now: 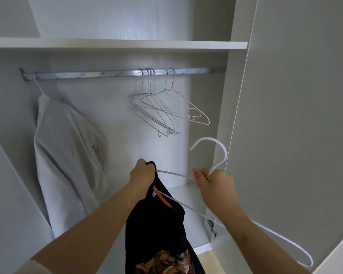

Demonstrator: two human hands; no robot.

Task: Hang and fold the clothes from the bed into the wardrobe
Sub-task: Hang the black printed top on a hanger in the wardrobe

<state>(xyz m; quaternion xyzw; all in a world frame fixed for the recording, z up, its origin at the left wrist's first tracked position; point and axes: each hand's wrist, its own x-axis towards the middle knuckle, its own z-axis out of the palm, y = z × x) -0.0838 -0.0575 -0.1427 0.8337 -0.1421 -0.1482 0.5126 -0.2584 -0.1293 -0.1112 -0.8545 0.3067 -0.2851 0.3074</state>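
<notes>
Where rail (87,74) spans wardrobe (117,44), spare hangers (156,99) right, white garment (67,147) left

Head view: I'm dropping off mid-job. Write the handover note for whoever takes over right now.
Left hand: grips the collar of the black T-shirt, where one arm of the white hanger enters the neck.
Right hand: grips the hanger's neck, below the hook; its other arm sticks out free to the right.
Done: a white shirt hangs at the left end of the rail; empty wire hangers hang further right.
Left: seat the hanger fully in the T-shirt, then hook it on the rail. The bed is out of view.
</notes>
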